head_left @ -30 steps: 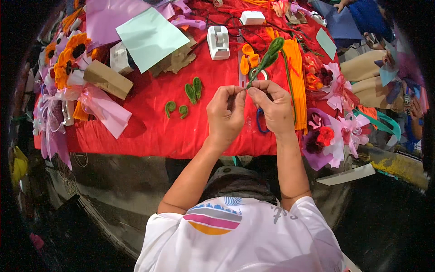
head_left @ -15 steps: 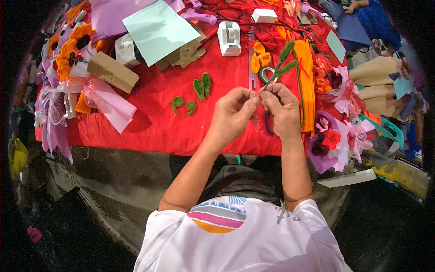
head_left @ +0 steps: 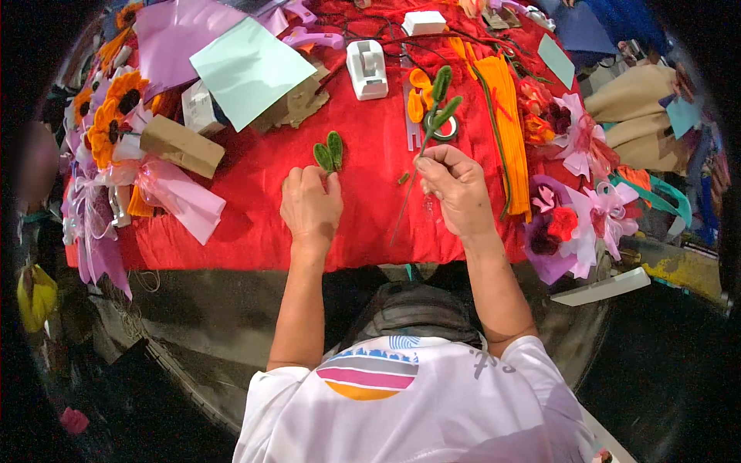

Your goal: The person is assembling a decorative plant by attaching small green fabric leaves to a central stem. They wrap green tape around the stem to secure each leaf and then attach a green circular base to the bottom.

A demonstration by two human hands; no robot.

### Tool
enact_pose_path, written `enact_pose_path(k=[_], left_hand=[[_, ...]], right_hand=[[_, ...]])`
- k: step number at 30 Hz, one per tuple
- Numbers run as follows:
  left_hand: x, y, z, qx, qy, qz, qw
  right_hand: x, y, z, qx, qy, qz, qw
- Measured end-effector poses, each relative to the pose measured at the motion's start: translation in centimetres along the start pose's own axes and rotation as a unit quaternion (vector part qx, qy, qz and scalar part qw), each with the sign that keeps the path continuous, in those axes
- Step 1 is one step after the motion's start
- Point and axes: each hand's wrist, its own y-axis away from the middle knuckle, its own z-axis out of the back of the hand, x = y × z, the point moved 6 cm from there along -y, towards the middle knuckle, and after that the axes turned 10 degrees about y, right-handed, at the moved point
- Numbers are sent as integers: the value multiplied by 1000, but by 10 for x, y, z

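Between the thumb and fingers of my right hand [head_left: 461, 189] is a green pipe-cleaner stem [head_left: 437, 119] with fuzzy leaves at its top; its thin bare end slants down below the hand. A small green piece [head_left: 403, 178] shows just left of that stem. My left hand [head_left: 311, 207] is down on the red cloth [head_left: 255, 224], fingers bent and close together. Whatever lies under those fingertips is hidden, and the two green curls are out of sight there. Just beyond the fingertips, a pair of green fuzzy leaves [head_left: 328, 151] lies on the cloth.
A white tape dispenser [head_left: 367, 71], orange scissors [head_left: 419, 94] and a tape roll [head_left: 445, 127] lie farther back. Orange pipe cleaners [head_left: 502, 131] run along the right. Wrapped bouquets [head_left: 567, 228] and sunflowers [head_left: 116, 116] flank both sides, near a cardboard box [head_left: 181, 145].
My left hand has left the stem and moved left, down over where the green curls lay. My right hand keeps the stem, now upright with its thin end showing. The view has shifted slightly.
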Motion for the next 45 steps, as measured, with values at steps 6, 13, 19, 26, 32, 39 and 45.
enact_pose_path(k=[6,13,19,26,32,39,45], left_hand=[[-2,-4,2,4,-17,18,1000],[5,-7,5,-12,12,24,1000],[4,-8,37,-94,110,-8,989],[-53,-5,31,4,613,70,787],[-93,-4,23,12,590,1,808],[-99,-5,21,3,562,-20,827],[-100,-3,17,-11,620,-6,784]], right_hand=[[6,-3,2,3,23,7,1000],[16,-6,4,-20,62,36,997],[20,-8,3,-7,21,49,999],[27,-4,-11,55,35,72,995],[41,-1,-14,28,44,116,992],[45,1,-13,-1,62,160,985],[45,4,-14,-50,127,179,974]])
